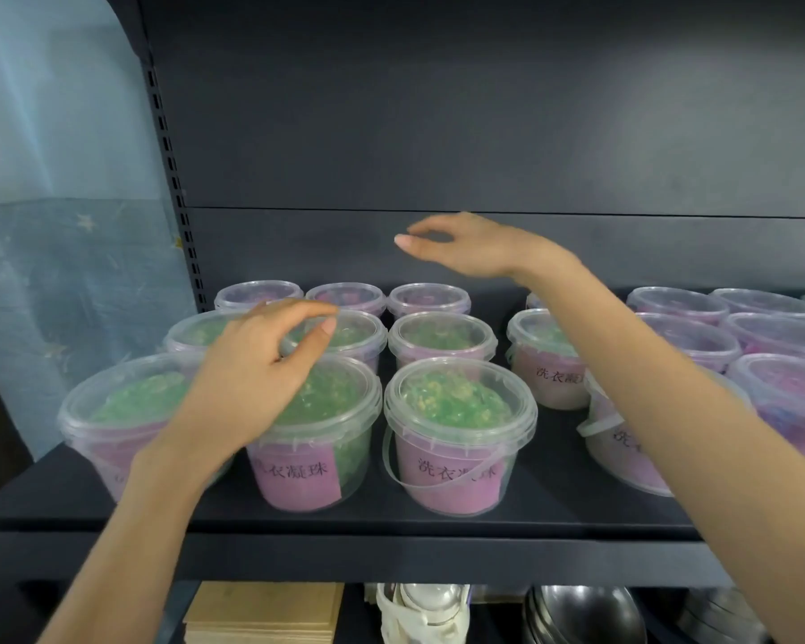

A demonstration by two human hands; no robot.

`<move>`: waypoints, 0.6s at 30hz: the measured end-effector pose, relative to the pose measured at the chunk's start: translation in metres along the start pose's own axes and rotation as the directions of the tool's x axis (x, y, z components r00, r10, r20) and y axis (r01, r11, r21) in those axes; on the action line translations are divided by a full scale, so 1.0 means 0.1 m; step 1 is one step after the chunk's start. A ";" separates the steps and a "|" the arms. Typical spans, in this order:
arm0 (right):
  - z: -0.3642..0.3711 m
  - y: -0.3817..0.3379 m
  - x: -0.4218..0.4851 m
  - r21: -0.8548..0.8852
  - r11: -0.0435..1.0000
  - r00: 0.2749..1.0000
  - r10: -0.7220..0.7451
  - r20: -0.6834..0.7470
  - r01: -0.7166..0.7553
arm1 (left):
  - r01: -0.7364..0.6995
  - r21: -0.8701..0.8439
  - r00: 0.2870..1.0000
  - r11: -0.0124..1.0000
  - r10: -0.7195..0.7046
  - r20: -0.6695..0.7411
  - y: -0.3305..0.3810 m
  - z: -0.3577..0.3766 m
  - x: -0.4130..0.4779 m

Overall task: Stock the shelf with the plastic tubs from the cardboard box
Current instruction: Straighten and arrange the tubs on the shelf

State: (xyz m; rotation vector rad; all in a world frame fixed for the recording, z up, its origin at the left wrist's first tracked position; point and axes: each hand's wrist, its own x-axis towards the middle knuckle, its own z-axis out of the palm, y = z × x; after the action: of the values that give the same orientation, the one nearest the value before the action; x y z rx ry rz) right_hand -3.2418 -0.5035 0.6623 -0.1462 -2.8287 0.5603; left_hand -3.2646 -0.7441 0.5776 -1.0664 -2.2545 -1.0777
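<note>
Probably a shop: slotted shelving (173, 146) holding labelled tubs (458, 429).

Pale blue thin sheet (66, 225) at the left, stored goods along the bottom of the view.

The sheet hangs at the left side and covers it from the top to near the bottom; its upper part is lighter and smooth, its lower part is darker and carries small pale star shapes. Along the bottom edge three things stand side by side. At the left is a stack of flat light-brown boards (266, 613), lying one over another. Just beside it, on the right, sits a white object with cloth straps (419, 611); what it is cannot be told. Further right is a stack of dark shiny round metal bowls (586, 613), nested in each other and cut off by the frame.
</note>
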 end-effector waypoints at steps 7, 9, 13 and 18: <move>0.72 -0.07 -1.46 0.181 0.938 0.870 -0.188 -0.456 0.297 | -0.197 0.130 0.946 0.972 0.223 -0.236 0.04 0.14 -0.45; 0.99 0.00 -1.64 0.114 0.951 0.854 -0.202 -0.479 0.288 | -0.228 0.229 0.921 0.946 0.286 -0.266 0.01 0.21 -0.51; 1.18 0.09 -1.73 -0.058 0.957 0.824 -0.273 -0.496 0.283 | -0.258 0.295 0.878 0.920 0.350 -0.325 -0.05 0.32 -0.56; 1.19 0.09 -1.70 -0.049 0.967 0.835 -0.243 -0.495 0.252 | -0.263 0.281 0.873 0.923 0.352 -0.339 -0.08 0.35 -0.55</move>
State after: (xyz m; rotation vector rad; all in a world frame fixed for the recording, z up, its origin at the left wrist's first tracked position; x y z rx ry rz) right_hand -3.1093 -0.5635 0.5138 0.0736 -2.2878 0.4153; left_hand -3.2381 -0.7450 0.5179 -0.9790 -1.7698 -0.7894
